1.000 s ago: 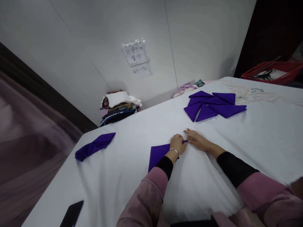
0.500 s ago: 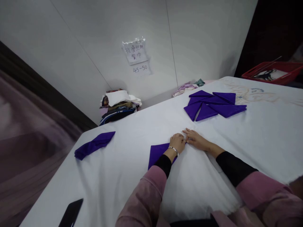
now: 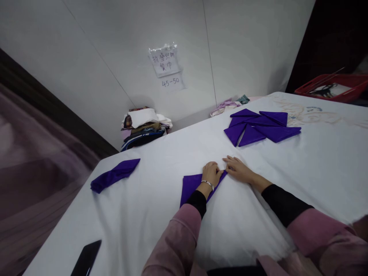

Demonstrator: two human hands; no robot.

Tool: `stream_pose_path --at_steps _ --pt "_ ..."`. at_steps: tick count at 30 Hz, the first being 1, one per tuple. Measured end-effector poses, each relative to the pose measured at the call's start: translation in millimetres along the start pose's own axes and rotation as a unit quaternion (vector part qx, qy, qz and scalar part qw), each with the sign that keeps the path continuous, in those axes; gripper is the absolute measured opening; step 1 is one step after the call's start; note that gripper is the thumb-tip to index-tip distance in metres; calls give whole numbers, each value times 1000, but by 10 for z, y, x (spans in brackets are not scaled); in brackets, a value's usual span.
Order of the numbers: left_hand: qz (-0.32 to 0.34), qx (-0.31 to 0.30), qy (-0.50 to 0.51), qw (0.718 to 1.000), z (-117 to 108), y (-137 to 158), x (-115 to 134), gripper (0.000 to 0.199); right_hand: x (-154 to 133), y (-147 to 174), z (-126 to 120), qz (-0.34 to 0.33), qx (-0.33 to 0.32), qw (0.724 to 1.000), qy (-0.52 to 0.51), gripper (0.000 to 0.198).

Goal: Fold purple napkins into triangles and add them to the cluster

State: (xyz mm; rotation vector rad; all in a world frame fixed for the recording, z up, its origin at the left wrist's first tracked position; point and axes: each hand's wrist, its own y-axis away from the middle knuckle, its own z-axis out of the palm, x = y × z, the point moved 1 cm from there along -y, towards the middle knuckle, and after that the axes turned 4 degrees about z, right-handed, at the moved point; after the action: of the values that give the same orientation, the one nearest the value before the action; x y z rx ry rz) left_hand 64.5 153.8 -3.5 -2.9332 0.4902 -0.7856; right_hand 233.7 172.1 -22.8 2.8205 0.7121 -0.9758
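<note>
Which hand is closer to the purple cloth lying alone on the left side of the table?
Left. The left hand rests on the folded purple cloth, to the right of the lone cloth; the right hand is farther right, at the folded cloth's tip.

On the wall (image 3: 247,46), the upper sheet (image 3: 165,61) reads "折叠织物 餐巾", the lower sheet (image 3: 171,82) "45-50".

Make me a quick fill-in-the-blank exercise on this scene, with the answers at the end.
1. The right hand touches a cloth coloured ____.
2. The silver bracelet is on the ____ wrist.
3. The lower sign on the wall reads ____.
4. The basket at far right is coloured ____.
Missing words: purple; left; 45-50; red.
</note>
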Motion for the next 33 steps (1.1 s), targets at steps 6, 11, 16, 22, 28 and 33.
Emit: stream_pose_path --at_steps 6,11,16,22,28,33 --pt "4 22 23 999 41 8 -55 7 -7 -12 32 25 21 999 18 15" --pt "27 26 58 998 25 -9 -121 10 3 -12 24 32 30 999 25 13" --pt "46 27 56 997 31 0 -129 10 75 -2 44 23 31 999 16 15" --pt "46 30 36 998 62 25 -99 7 195 -85 136 47 24 999 -1 20" --pt "48 28 31 998 81 24 -102 7 138 -138 268 92 56 994 26 21" --pt "54 27 51 997 96 -3 -145 7 127 -77 217 80 48 995 30 17"
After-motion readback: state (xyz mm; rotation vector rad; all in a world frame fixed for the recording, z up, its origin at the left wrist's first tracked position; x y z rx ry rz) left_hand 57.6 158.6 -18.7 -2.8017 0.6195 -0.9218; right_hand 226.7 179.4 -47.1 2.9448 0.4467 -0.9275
